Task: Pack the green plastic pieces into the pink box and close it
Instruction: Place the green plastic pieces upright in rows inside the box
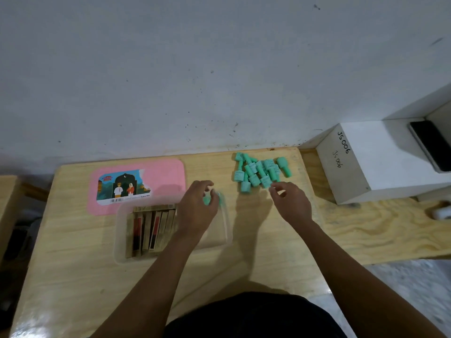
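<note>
Several green plastic pieces (pixel 261 172) lie in a pile at the back right of the wooden table. My left hand (pixel 198 208) hovers over the right half of a clear plastic box (pixel 119 230) and grips one or two green pieces (pixel 207 199). My right hand (pixel 290 202) sits just in front of the pile, fingers curled and apart, holding nothing. The pink lid (pixel 168 174) with a picture label lies flat behind the box. Inside the box's left half stand several tan and red cartons (pixel 151 230).
A white box (pixel 366 164) marked JS006 stands at the right with a dark phone (pixel 430 145) on a ledge behind it. The white wall runs along the table's back edge. A small white object (pixel 443 212) lies at the far right.
</note>
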`<state>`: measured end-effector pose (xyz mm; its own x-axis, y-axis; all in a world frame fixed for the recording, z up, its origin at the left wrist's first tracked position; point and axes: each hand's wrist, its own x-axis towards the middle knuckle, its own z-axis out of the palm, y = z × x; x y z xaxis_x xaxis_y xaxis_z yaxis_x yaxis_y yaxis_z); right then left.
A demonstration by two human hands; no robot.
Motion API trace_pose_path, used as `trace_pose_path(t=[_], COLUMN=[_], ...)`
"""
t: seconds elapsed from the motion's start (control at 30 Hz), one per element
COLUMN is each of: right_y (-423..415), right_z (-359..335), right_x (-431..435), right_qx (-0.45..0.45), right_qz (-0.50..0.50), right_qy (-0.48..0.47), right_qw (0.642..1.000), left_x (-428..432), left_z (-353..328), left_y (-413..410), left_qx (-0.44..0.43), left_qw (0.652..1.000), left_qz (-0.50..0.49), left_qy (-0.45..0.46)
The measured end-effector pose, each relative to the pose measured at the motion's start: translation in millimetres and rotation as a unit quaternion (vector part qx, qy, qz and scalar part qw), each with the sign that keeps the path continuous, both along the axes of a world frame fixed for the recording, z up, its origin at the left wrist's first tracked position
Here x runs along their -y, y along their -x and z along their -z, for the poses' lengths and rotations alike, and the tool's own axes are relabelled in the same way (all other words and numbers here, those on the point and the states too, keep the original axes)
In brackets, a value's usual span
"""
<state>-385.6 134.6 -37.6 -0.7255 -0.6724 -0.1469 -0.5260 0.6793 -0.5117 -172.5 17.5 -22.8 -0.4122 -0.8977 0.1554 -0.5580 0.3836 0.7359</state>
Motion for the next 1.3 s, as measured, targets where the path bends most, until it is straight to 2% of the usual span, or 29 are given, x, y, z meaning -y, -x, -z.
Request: trace_pose_path(t=[0.1, 0.23, 0.27, 0.4, 0.57, 0.8, 0.87, 0.97, 1.07, 1.17, 1.3], right_y=[27.3, 53.2, 57.1, 65.7, 67.2, 69.1, 70.1, 74.5, 79.4, 78.2, 68.5], right_z=[8.0, 13.6, 14.8, 17.3, 18.8, 26.2, 25.2, 25.3, 20.7, 11.6, -1.2], right_x=[-8.5, -4.3, -0.5, 21.1, 42.0, 45.3, 40.9, 33.2, 23.8, 12.9, 6.5], right_qx=[0.066, 0.099, 0.101, 0.110, 0.065, 0.054, 0.065, 0.116, 0.207, 0.262, 0.266], right_qz=[0.055, 0.079, 0.077, 0.057, 0.022, 0.030, 0.040, 0.053, 0.075, 0.063, 0.026], right_qy=[-0.008, -0.005, -0.011, -0.037, -0.076, -0.083, -0.069, -0.013, 0.095, 0.166, 0.202], right_qw=[0.996, 0.992, 0.992, 0.992, 0.995, 0.995, 0.995, 0.992, 0.971, 0.949, 0.942], left_x=[0.2, 5.7, 7.1, 13.3, 23.0, 26.5, 26.3, 28.1, 27.3, 25.3, 28.6], left_z=[-7.5, 0.4, 5.3, 25.2, 38.9, 43.0, 44.7, 49.5, 44.9, 28.1, 5.3], left_y=[38.3, 96.1, 108.1, 139.9, 160.2, 176.3, 178.4, 177.7, 171.0, 157.1, 130.0], left_qx=[0.007, 0.052, 0.070, 0.147, 0.185, 0.234, 0.220, 0.146, 0.070, 0.008, -0.045], left_qw=[0.998, 0.974, 0.967, 0.961, 0.952, 0.944, 0.944, 0.945, 0.946, 0.948, 0.943], left_qz=[0.069, 0.068, 0.057, 0.006, -0.087, -0.115, -0.116, -0.112, -0.097, -0.078, -0.039], left_qy=[-0.010, -0.211, -0.238, -0.234, -0.226, -0.202, -0.218, -0.269, -0.301, -0.310, -0.326])
